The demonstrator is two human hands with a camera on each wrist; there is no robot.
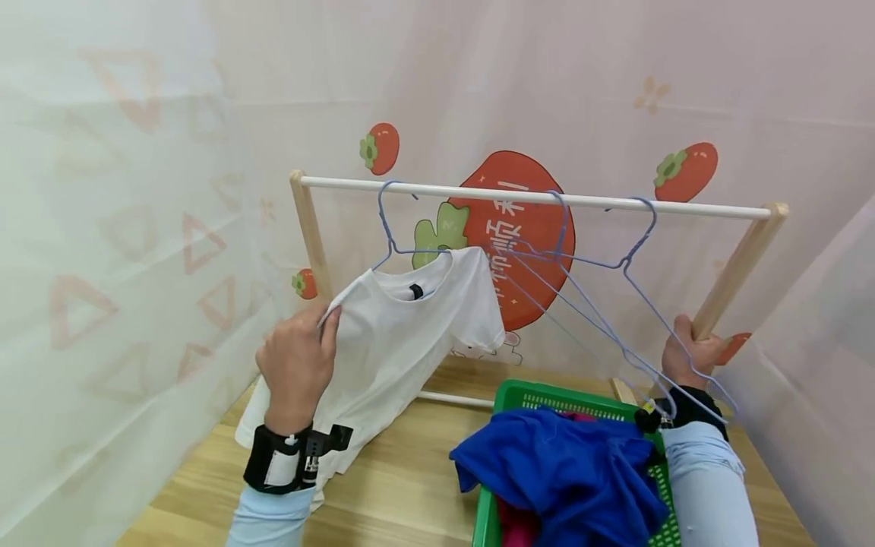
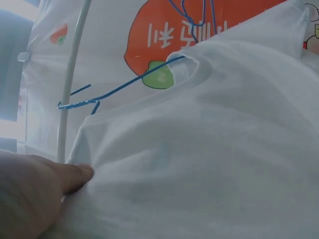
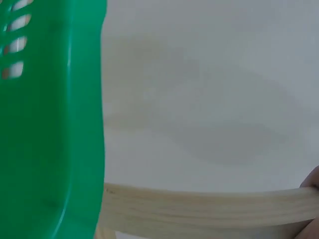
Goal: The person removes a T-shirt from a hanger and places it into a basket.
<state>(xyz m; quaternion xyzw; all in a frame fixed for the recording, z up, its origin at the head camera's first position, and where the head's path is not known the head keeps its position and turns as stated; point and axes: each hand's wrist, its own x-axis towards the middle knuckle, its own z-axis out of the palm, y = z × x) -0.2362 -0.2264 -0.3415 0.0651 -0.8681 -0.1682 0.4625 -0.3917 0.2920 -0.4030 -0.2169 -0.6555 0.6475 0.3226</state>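
A white T-shirt point(image 1: 383, 342) hangs from a blue wire hanger point(image 1: 384, 228) hooked over the white rail of a clothes rack point(image 1: 437, 188). My left hand point(image 1: 297, 365) pinches the shirt's shoulder at the left; in the left wrist view the thumb point(image 2: 75, 177) lies on the cloth below the hanger's end. My right hand point(image 1: 690, 353) grips the rack's right wooden post point(image 1: 738, 270), partly behind a bare hanger. The right wrist view shows the post point(image 3: 209, 206) with a bit of that hand at the right edge.
Two bare blue hangers point(image 1: 642, 243) hang on the rail's right half. Below them a green basket point(image 1: 502, 399) holds a blue garment point(image 1: 560, 471) and something dark pink. Printed curtains point(image 1: 547, 76) enclose the wooden table point(image 1: 410, 471).
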